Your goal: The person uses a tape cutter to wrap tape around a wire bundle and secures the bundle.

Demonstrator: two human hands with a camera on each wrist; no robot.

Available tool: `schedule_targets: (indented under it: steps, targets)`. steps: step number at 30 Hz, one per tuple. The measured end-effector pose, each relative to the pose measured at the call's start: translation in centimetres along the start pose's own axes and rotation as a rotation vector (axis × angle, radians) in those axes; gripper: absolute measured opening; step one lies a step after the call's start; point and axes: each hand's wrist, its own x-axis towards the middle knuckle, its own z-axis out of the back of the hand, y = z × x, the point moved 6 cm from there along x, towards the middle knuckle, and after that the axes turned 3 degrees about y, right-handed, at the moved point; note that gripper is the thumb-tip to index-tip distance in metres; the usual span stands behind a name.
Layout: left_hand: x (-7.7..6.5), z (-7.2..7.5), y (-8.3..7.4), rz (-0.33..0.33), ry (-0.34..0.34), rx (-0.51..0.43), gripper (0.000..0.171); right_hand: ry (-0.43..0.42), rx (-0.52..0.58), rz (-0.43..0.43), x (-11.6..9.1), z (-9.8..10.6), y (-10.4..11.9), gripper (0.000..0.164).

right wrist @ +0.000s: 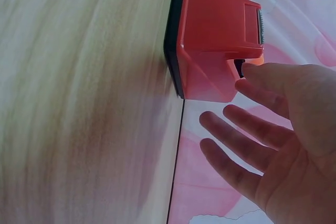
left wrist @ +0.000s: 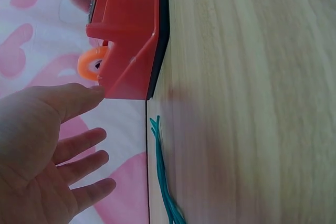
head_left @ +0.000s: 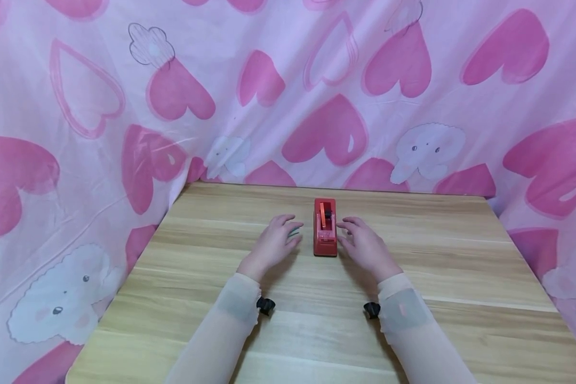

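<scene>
A red tape dispenser (head_left: 325, 246) with a dark base stands upright on the wooden table, between the two hands. An orange tape roll (head_left: 323, 213) sits in its slot, and the serrated cutting edge (right wrist: 261, 27) shows in the right wrist view. To the dispenser's left is my left hand (head_left: 272, 242), fingers spread and holding nothing. My right hand (head_left: 366, 245) is close at the other side, its fingers loosely extended with nothing in them. A few thin green strands (left wrist: 161, 166) lie on the table by the left hand, mostly hidden by it in the head view.
The wooden table (head_left: 317, 341) has its far edge just beyond the dispenser. A pink curtain (head_left: 288, 80) with hearts and cartoon animals hangs behind it and along both sides. Each wrist wears a small black camera (head_left: 266, 305).
</scene>
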Motion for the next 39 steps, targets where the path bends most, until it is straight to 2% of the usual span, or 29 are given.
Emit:
schedule_targets:
  steps: [9,18,24,30,36,39]
  targets:
    - [0.3,-0.4,-0.4,0.0,0.022,-0.028,0.04,0.001,0.04,0.01,0.0,0.4,0.6,0.033]
    - [0.3,-1.4,-0.9,-0.01,0.027,-0.242,0.039,0.002,0.087,-0.022,-0.3,0.0,0.5,0.034]
    - [0.7,-1.5,-1.3,-0.023,0.034,-0.315,0.041,-0.064,0.148,0.016,-0.2,-0.4,0.4,0.033]
    - [1.0,-1.6,-1.8,-0.048,0.065,-0.373,0.039,-0.074,0.276,-0.012,-0.2,-1.0,0.2,0.031]
    - [0.4,-2.3,-1.5,0.01,0.115,-0.443,0.035,-0.026,0.343,-0.086,-0.5,-2.2,0.2,0.035]
    - [0.1,-2.6,-1.4,0.03,0.127,-0.452,0.034,-0.031,0.359,-0.087,-0.6,-2.6,0.3,0.033]
